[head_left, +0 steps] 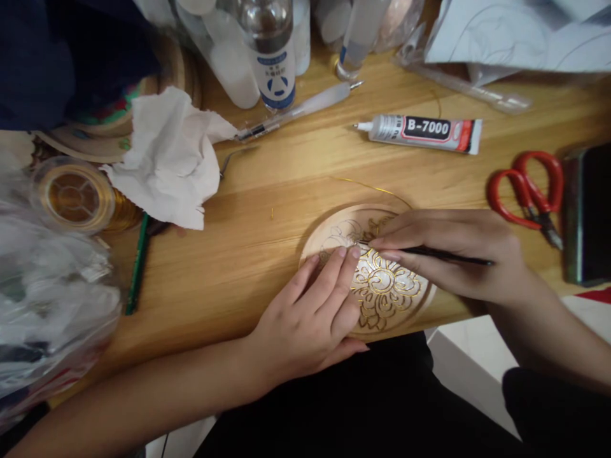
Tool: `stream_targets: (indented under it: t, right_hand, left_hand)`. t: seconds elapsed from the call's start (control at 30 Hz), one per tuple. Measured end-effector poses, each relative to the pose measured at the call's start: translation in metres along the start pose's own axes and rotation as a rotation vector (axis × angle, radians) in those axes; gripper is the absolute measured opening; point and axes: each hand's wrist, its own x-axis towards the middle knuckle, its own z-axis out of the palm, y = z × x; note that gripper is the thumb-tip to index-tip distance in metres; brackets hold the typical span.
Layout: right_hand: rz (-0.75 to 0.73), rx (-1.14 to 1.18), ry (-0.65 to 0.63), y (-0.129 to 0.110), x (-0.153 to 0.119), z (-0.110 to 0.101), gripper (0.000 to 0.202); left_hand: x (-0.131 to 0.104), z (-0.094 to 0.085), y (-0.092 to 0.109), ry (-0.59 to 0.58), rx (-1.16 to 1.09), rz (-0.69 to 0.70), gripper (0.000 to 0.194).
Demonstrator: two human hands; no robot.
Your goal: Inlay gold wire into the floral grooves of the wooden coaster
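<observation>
Wooden table [205, 286], round gold-patterned disc [382, 280]

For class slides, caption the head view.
Left hand on a wooden disc with gold floral lines, right hand holding a dark tool.

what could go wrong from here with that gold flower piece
The slim black tool in the right hand points close to the left hand, so a slip might poke its fingers. The thin gold wire beyond the round pale wooden disc could snag. The silver B-7000 tube looks uncapped and may leak.
</observation>
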Motion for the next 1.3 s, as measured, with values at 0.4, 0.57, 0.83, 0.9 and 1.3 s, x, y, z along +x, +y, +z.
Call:
stream_targets:
  t: [0.4, 0.57, 0.83, 0.9, 1.3]
  right_hand:
    - [0.012, 0.018, 0.031, -0.002, -0.001, 0.001, 0.012]
    - [0.025, -0.031, 0.022, -0.006, 0.0, 0.003, 0.012]
    - [0.013, -0.165, 0.061, -0.014, -0.002, 0.01, 0.019]
    - [-0.031, -0.175, 0.012, -0.013, 0.0, 0.006, 0.02]
    - [-0.21, -0.154, -0.272, 0.002, 0.02, -0.023, 0.014]
  left_hand:
    - [-0.001, -0.001, 0.001, -0.013, 0.012, -0.003, 0.052]
    - [0.0, -0.001, 0.001, -0.009, 0.013, -0.006, 0.051]
    - [-0.001, -0.001, 0.001, -0.02, 0.022, 0.0, 0.049]
    - [-0.002, -0.001, 0.001, -0.026, 0.024, -0.001, 0.049]
    - [-0.001, -0.001, 0.0, -0.037, 0.023, 0.007, 0.053]
